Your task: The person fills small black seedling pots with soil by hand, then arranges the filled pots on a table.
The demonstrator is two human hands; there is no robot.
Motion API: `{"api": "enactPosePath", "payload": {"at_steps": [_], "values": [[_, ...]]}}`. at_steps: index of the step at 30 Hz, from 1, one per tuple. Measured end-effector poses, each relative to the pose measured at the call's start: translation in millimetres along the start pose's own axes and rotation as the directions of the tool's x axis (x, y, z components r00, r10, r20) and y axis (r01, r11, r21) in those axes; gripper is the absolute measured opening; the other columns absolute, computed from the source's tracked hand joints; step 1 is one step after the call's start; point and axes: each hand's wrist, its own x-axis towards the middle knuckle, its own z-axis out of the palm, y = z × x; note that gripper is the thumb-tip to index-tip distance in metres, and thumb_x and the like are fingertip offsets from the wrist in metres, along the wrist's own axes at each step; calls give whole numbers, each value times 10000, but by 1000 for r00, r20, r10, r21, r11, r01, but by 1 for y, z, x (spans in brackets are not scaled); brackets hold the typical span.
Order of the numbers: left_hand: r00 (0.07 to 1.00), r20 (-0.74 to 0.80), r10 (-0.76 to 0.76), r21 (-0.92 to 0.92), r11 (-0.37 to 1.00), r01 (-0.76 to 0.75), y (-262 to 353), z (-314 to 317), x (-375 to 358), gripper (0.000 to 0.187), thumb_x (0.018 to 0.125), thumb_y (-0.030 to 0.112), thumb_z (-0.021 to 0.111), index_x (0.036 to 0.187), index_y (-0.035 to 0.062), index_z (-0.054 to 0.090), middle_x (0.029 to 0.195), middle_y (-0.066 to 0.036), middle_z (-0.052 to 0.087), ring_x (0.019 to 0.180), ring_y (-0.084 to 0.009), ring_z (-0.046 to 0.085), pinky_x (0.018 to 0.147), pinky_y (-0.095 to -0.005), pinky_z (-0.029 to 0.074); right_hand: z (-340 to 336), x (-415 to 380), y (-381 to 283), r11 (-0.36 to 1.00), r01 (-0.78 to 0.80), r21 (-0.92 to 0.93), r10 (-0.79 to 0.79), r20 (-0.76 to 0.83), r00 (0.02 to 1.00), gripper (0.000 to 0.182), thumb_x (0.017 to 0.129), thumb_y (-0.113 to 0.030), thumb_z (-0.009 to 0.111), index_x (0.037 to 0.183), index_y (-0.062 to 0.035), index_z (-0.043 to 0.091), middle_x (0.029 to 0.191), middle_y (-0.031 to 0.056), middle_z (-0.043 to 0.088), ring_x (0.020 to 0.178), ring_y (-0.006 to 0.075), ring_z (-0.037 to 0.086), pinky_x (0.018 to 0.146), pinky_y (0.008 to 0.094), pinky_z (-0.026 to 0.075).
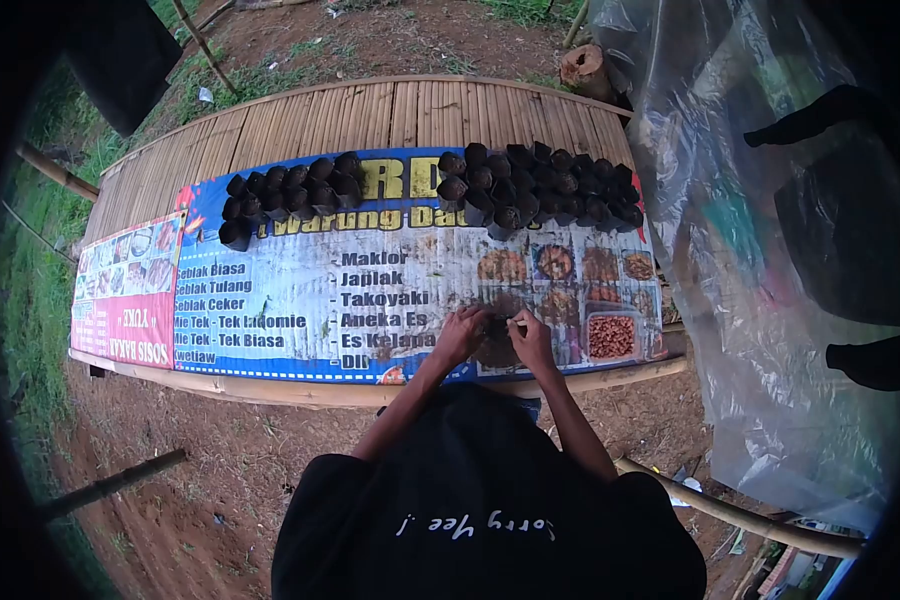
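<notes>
My left hand (461, 333) is at the front of the bamboo table, its fingers curled against a small dark object (496, 325) that looks like a black bag. On the other side of that object is my right hand (529, 338), thumb and fingertips pinched together at its edge. What the pinch holds is too small to make out. Dark soil (498, 352) lies on the banner below both hands. Farther back stand two groups of small black bags, a smaller group (295, 190) on the left and a larger one (540, 188) on the right.
A printed banner (260, 260) covers much of the bamboo table (340, 112). Clear plastic sheeting (710, 260) hangs at the right, near a cut log (583, 68). Bamboo poles (115, 483) stick out around the table's sides.
</notes>
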Motion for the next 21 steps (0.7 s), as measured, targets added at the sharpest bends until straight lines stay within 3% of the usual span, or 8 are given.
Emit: {"api": "enactPosePath", "payload": {"at_steps": [4,8,11,13,16,21], "values": [[1000,4,16,-15,1000,-16,-3,0,0,520,682,141,718,1173,116,549,1145,-83,571,1055,-294,514,873,-424,407,2,1,1,991,-122,48,121,20,992,154,878,-161,595,831,-20,553,685,110,644,671,227,664,621,334,485],[999,-30,26,52,998,-24,-1,1,-4,530,679,155,724,1180,116,553,1142,-85,573,1055,-290,513,876,-417,406,-7,-3,-12,991,-99,89,95,46,994,144,880,-145,590,838,-14,551,700,104,648,674,202,663,626,328,488],[1000,-26,-6,37,999,7,4,-4,-4,530,685,180,722,1186,121,557,1135,-82,576,1049,-283,513,875,-408,403,-15,-3,-24,991,-82,110,74,70,995,130,879,-123,585,843,-4,547,732,120,640,711,231,667,631,326,489],[1000,-28,0,17,1000,1,8,-5,-5,525,692,200,716,1188,122,562,1132,-79,575,1037,-281,515,871,-401,399,-12,-5,-21,990,138,5,-139,38,990,118,871,-106,587,858,2,541,762,135,626,764,269,666,649,336,498],[999,-35,20,56,998,-18,9,-3,-2,531,695,206,711,1195,121,555,1135,-77,567,1028,-277,515,862,-397,400,4,-16,-14,989,59,138,-62,21,998,109,864,-95,588,879,1,538,788,151,617,793,304,656,664,349,503],[996,-3,84,88,993,-84,6,1,2,558,693,217,709,1216,129,533,1143,-71,557,1038,-272,509,852,-387,398,-2,-15,-16,995,63,83,-66,34,997,122,857,-102,594,886,-2,532,814,164,621,792,324,650,676,377,503]]}}
